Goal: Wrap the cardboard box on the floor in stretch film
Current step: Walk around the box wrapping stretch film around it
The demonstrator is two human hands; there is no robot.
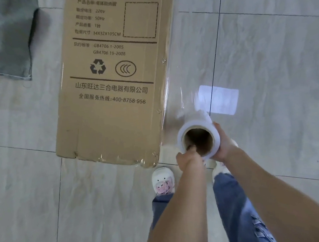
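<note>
A long brown cardboard box (111, 77) with black printed text lies flat on the tiled floor, running from the top of the view down to my feet. Clear stretch film (180, 77) clings along its right side and near corner and stretches to a roll of stretch film (210, 130) held upright just right of the box's near right corner. My left hand (186, 157) grips the roll's near rim with fingers hooked into the cardboard core. My right hand (224, 144) wraps around the roll's right side.
A grey fabric cushion or bag (3, 39) lies on the floor at the upper left, left of the box. My two feet in white slippers (163, 179) stand just below the box's near end. Glossy grey tiles (275, 73) spread out on the right.
</note>
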